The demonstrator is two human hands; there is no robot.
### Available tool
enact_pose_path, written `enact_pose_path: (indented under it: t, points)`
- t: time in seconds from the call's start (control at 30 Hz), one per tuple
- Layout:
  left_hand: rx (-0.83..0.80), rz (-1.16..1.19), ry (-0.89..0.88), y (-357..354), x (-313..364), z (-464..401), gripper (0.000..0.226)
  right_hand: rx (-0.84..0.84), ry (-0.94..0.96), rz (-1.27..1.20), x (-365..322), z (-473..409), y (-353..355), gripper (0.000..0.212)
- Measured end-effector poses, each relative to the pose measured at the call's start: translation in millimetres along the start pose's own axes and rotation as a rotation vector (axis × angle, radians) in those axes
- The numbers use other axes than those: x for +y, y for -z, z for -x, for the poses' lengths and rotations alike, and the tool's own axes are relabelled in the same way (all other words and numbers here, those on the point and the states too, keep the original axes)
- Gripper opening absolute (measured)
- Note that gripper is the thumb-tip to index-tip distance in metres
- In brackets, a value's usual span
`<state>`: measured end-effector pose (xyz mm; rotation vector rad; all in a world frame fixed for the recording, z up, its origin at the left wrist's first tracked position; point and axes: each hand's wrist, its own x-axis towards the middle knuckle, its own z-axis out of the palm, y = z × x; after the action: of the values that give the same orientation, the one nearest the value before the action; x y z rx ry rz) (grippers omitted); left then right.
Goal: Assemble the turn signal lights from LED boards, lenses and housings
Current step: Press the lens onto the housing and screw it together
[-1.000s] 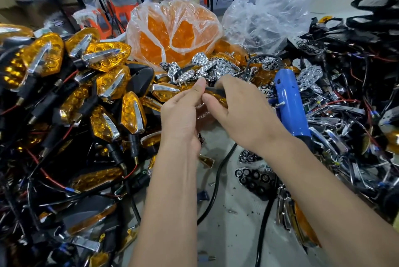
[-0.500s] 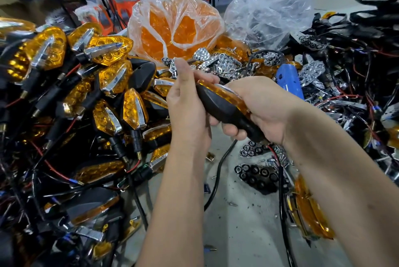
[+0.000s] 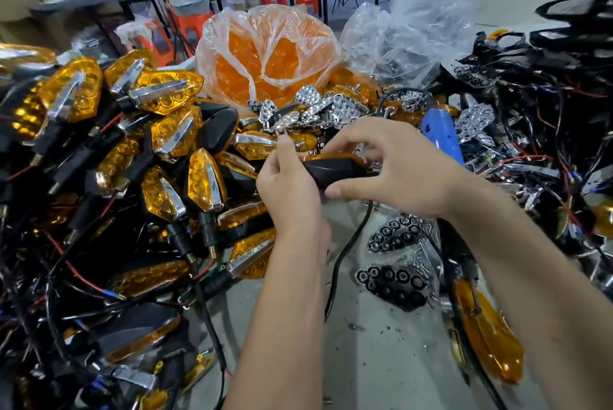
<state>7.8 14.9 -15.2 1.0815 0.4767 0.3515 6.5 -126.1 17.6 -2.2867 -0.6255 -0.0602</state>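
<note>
My left hand (image 3: 288,189) and right hand (image 3: 394,174) hold one turn signal light (image 3: 335,165) between them above the bench (image 3: 381,360), its black housing toward me and an amber lens edge along the top; the left grip pinches its left end, while the right grip is curled around the right end, thumb under the housing and fingers arched over the top. A heap of finished amber lights (image 3: 139,157) lies to my left. Beyond my hands sit a clear bag of amber lenses (image 3: 268,58), chrome reflectors (image 3: 318,107) and a blue electric screwdriver (image 3: 442,136).
</note>
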Motion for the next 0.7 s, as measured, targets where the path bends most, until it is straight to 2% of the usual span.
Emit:
enact_pose_path:
  t: [0.1, 0.23, 0.4, 0.43, 0.53, 0.63, 0.7]
  points:
    - [-0.016, -0.031, -0.013, 4.2, 0.3, -3.1, 0.050, 0.064, 0.048, 0.025, 0.8, 0.1, -3.2, 0.037]
    - [-0.151, -0.083, -0.029, 6.5, 1.8, 0.1, 0.046, 0.140, 0.000, 0.002, 9.0, -0.4, -2.1, 0.022]
    - [-0.385, -0.103, -0.063, 10.6, 4.7, -0.1, 0.009, 0.211, -0.005, -0.041, 16.6, -2.0, 1.8, 0.016]
    - [-0.424, -0.097, -0.065, 11.8, 5.3, -1.1, 0.007, 0.221, -0.003, -0.063, 17.2, -1.8, 2.4, 0.013]
    - [-0.467, -0.072, -0.066, 13.8, 6.1, 0.0, 0.014, 0.195, -0.020, -0.103, 17.4, -1.1, 3.7, 0.009]
    - [-0.454, -0.044, -0.044, 14.3, 6.5, 2.6, 0.035, 0.196, -0.025, -0.118, 16.4, -1.4, 2.6, 0.020]
    - [-0.463, -0.015, -0.019, 15.0, 7.3, 2.4, 0.041, 0.235, -0.011, -0.142, 15.5, -0.8, 1.2, 0.023]
